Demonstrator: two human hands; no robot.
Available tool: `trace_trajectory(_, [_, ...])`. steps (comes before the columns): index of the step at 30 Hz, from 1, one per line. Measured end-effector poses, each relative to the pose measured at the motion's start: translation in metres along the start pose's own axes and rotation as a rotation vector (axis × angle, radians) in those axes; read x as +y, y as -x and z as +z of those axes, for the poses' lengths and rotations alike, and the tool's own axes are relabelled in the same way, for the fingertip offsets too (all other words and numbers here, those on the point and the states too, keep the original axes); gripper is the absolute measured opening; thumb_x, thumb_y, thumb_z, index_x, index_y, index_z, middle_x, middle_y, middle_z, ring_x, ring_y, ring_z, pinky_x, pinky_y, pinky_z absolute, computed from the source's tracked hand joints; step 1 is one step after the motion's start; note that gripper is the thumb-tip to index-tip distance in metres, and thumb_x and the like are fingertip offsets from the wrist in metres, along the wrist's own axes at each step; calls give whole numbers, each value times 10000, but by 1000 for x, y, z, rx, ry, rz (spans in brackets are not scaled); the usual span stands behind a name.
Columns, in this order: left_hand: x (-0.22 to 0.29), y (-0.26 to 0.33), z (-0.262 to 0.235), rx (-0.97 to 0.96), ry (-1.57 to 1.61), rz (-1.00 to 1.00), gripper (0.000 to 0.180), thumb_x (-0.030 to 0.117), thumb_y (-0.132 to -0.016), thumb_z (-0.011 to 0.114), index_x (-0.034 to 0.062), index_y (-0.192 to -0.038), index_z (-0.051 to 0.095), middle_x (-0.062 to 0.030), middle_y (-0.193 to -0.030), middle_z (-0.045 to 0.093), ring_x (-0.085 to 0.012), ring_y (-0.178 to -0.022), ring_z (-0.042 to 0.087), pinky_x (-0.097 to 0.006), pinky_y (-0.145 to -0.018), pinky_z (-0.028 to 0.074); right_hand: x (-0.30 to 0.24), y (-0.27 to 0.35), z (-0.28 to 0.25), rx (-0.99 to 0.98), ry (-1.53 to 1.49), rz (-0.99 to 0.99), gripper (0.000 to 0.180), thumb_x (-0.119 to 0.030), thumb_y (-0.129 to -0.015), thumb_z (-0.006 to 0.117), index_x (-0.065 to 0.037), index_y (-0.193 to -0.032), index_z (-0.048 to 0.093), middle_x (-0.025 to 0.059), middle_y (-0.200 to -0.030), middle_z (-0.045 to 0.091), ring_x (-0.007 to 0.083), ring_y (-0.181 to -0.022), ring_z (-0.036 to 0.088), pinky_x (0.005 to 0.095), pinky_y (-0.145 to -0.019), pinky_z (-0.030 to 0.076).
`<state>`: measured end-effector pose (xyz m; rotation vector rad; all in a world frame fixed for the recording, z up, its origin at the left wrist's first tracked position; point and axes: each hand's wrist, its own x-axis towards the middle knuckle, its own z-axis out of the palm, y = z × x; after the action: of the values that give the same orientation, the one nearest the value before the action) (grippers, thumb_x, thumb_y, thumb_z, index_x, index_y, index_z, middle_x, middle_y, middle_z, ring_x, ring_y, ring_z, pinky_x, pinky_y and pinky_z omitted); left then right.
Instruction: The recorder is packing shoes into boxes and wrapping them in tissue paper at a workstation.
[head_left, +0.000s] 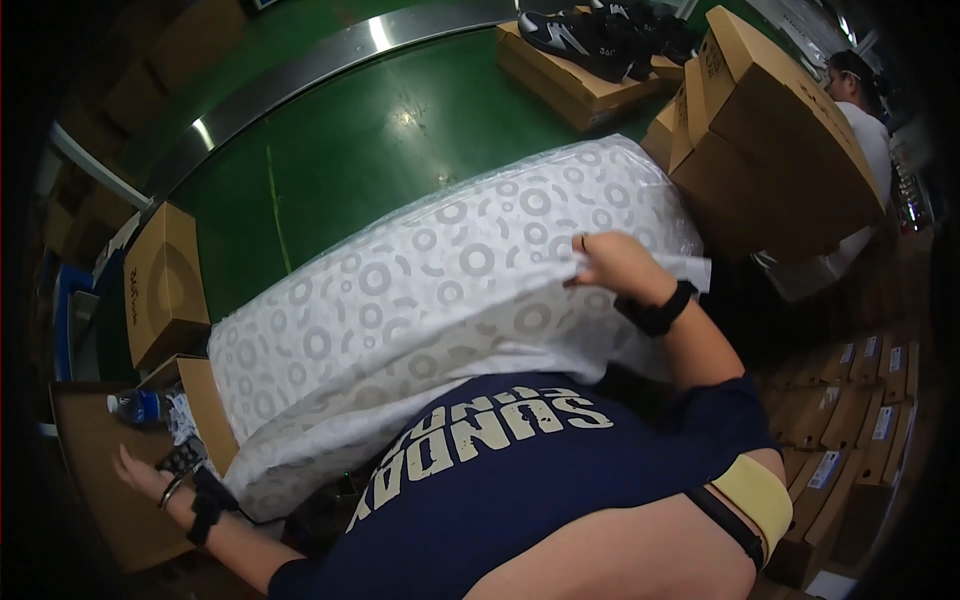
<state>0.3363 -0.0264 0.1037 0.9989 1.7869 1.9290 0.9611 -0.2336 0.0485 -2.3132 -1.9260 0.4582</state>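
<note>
A stack of white wrapping paper (372, 278) printed with grey rings lies in front of me, with clear plastic along its far edge. My right hand (617, 265) is over the stack's right part, its thumb and fingers pinched on the edge of a top sheet (540, 285). That sheet is partly lifted and folds toward my body. At the lower left, my left hand (147, 478) has its fingers apart and holds nothing. It is over an open cardboard box (110, 515), near a dark object with buttons (182, 458). Both wrists wear black bands.
A water bottle (138, 406) with a blue label lies by the left box. A closed carton (167, 285) stands behind it. Black shoes (575, 45) rest on a box on the green table (330, 150). Large cartons (775, 150) and a person (862, 120) are at right, above stacked shoeboxes (855, 400).
</note>
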Motion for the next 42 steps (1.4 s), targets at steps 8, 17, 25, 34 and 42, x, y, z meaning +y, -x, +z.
trace_trajectory(8, [87,270,158,-1772,-220,774,370,195,-773,570,45,-1109,527,-171,-969,582,-273,-860,559,-337,-766,438,-26,-98,-26,55,49,-211,528,-468,-601,685,-40,-889,572,145,-823,599,295,-831,572,394,-709,443])
trace_trajectory(17, [-18,315,178,-1775,-1103,1040,656,410,-720,597,259,-1298,327,-236,-1354,229,-460,-1207,249,-521,-889,359,-19,-54,41,471,324,-588,505,-250,-703,599,-79,-1161,473,171,-1186,443,292,-1113,412,417,-946,307])
trace_trajectory(25, [-17,317,161,-2180,-774,1101,653,452,-693,612,259,-1273,381,-228,-1325,288,-487,-1145,317,-492,-871,391,60,-52,19,-43,78,37,803,-442,-711,608,-69,-1331,260,188,-1301,361,312,-1210,336,438,-956,283])
trace_trajectory(34, [-9,360,206,-1973,-977,1115,724,496,-672,607,309,-1308,315,-243,-1380,147,-514,-1224,149,-660,-900,206,66,-92,29,-84,256,264,889,-554,-679,589,-8,-1304,269,184,-1289,361,305,-1148,396,458,-906,336])
trace_trajectory(42, [-4,369,191,-1976,-875,1138,714,474,-672,625,300,-1299,330,-211,-1382,179,-479,-1242,150,-633,-925,211,125,-95,13,95,241,464,777,-558,-705,554,-17,-1240,396,163,-1314,341,289,-1225,311,433,-945,323])
